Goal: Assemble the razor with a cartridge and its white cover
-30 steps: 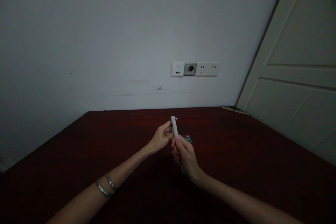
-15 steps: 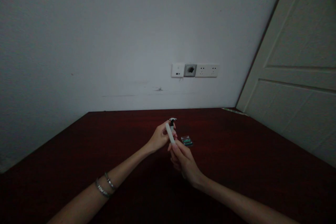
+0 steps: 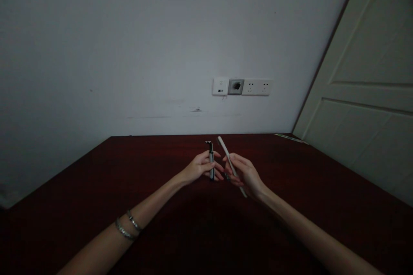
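My left hand (image 3: 199,167) is closed around the handle of a razor (image 3: 211,167), grey and black, held upright with its small head at the top. To the right of it, my right hand (image 3: 247,174) grips a long white toothbrush (image 3: 235,169) that slants up toward the left. The brush and the razor are apart, a short gap between them. Behind the fingers of my right hand, a small clear packet (image 3: 227,176) is almost wholly hidden.
Both hands are over a dark red-brown table (image 3: 155,148). A white wall (image 3: 145,51) with a row of sockets (image 3: 256,87) rises behind it. At the right stands a pale panelled door (image 3: 364,90), with a thin strip (image 3: 290,138) near its foot.
My right hand has moved right and slightly up with the toothbrush, away from the razor, and now covers most of the packet. The razor has turned in my left hand, its head now seen more side-on.
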A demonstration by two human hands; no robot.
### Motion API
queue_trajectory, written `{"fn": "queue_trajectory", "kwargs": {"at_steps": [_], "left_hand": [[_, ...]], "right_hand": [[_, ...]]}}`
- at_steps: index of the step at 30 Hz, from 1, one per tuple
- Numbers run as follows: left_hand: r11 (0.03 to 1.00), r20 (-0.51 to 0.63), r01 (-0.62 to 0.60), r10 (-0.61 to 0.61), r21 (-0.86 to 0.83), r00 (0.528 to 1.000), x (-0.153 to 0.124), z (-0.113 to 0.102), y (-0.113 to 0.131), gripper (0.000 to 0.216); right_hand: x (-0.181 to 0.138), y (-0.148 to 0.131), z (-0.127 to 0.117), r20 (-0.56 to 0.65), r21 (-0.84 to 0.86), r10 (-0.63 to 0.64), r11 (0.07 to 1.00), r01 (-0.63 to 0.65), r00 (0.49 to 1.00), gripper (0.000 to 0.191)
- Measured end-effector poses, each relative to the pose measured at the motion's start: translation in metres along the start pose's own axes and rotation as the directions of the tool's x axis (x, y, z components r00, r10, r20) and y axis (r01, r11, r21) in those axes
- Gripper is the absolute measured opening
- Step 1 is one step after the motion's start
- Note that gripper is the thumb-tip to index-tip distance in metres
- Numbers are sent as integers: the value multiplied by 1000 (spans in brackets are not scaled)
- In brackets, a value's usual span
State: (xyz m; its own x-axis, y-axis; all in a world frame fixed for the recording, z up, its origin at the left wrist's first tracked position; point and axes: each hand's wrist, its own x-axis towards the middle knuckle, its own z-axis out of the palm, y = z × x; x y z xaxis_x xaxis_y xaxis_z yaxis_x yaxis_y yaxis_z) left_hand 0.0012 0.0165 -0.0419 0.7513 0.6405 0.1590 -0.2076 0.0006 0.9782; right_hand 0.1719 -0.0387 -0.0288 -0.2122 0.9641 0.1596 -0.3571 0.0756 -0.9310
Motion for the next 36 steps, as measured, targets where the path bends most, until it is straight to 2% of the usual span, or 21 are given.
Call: {"fn": "queue_trajectory", "kwargs": {"at_steps": [2,6,12,21,27,33,36], "left_hand": [[999,33,33,-32,-36,999,-1,0,-2,44],[995,95,59,-51,-85,994,-1,0,-3,48],[996,127,70,-62,-59,990,-1,1,-3,47],[998,75,57,-57,-3,996,0,-2,-6,47],[998,44,32,-34,45,998,1,-2,-8,42],[997,11,42,-43,69,999,0,-1,-6,48],[996,-4,35,-35,78,999,1,-1,-8,49]], "right_hand": [[1,6,0,-4,1,26,1000,-26,1000,29],[2,6,-1,-74,-56,-14,998,10,997,33],[1,12,1,-100,-170,-75,984,57,992,36],[0,25,1,-108,-186,-156,973,134,982,34],[1,35,2,-119,-222,-151,967,122,981,35],[4,32,1,-150,-240,-192,959,153,970,36],[2,36,2,-166,-219,-164,968,126,972,36]]}}
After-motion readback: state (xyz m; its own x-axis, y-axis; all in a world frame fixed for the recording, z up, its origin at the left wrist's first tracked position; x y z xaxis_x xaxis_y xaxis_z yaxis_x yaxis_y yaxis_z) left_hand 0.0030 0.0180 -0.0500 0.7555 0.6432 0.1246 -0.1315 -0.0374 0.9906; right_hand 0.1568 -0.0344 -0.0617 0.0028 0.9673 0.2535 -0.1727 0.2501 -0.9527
